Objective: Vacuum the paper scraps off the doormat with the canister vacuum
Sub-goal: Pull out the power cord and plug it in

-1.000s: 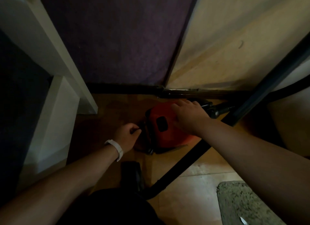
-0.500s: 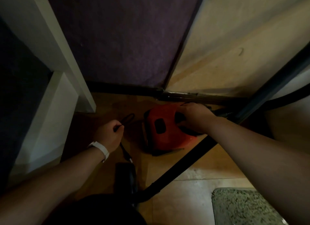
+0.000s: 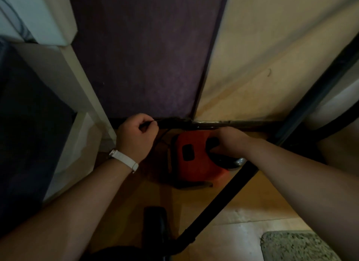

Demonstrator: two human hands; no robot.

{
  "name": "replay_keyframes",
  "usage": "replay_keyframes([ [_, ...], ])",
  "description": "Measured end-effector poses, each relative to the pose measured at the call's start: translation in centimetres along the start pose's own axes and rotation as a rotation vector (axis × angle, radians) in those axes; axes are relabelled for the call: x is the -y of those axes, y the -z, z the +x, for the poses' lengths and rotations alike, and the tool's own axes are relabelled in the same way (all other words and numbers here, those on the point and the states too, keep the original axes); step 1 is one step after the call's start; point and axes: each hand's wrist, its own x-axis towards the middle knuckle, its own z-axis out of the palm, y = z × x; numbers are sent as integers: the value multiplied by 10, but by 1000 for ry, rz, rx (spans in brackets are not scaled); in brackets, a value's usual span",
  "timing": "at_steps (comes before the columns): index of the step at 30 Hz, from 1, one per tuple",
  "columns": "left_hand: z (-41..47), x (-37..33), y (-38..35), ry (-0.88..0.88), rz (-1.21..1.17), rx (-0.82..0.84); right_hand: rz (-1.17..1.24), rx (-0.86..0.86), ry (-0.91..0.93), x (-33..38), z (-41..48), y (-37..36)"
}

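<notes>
A red canister vacuum (image 3: 194, 159) sits on the wooden floor against the wall's dark skirting. My right hand (image 3: 229, 142) grips the dark top handle of the canister. My left hand (image 3: 137, 135), with a white wristband, pinches the thin black power cord (image 3: 162, 136), raised to the left of the canister. The vacuum's black wand (image 3: 217, 206) runs diagonally from the lower middle up to the right. A corner of the speckled grey doormat (image 3: 299, 247) shows at the bottom right; no paper scraps are visible on that part.
A white furniture frame (image 3: 77, 89) stands close on the left with a dark panel beside it. A purple wall panel (image 3: 147, 56) and a cream one (image 3: 272, 52) rise straight ahead. A black floor nozzle (image 3: 155, 223) lies near my body at the bottom.
My left hand has risen up and away from the canister's left side, drawing the black cord out with it. My right hand has stayed on the canister's handle.
</notes>
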Motion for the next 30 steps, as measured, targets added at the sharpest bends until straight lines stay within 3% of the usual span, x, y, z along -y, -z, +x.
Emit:
replay_keyframes([
  [11, 27, -74, 36, -336, 109, -52, 207, -42, -25, -17, 2, -6],
  [17, 42, -137, 60, -413, 44, -166, 201, -97, 6, -16, -2, -4],
  [22, 38, -141, 67, -530, 125, -37, 219, -119, 21, -18, -5, -5],
  [24, 35, -118, 62, -512, 186, 70, 235, -127, 4, -19, -5, -5],
  [30, 17, -42, 30, -213, 140, 285, 251, -125, -1, -27, -3, -8],
])
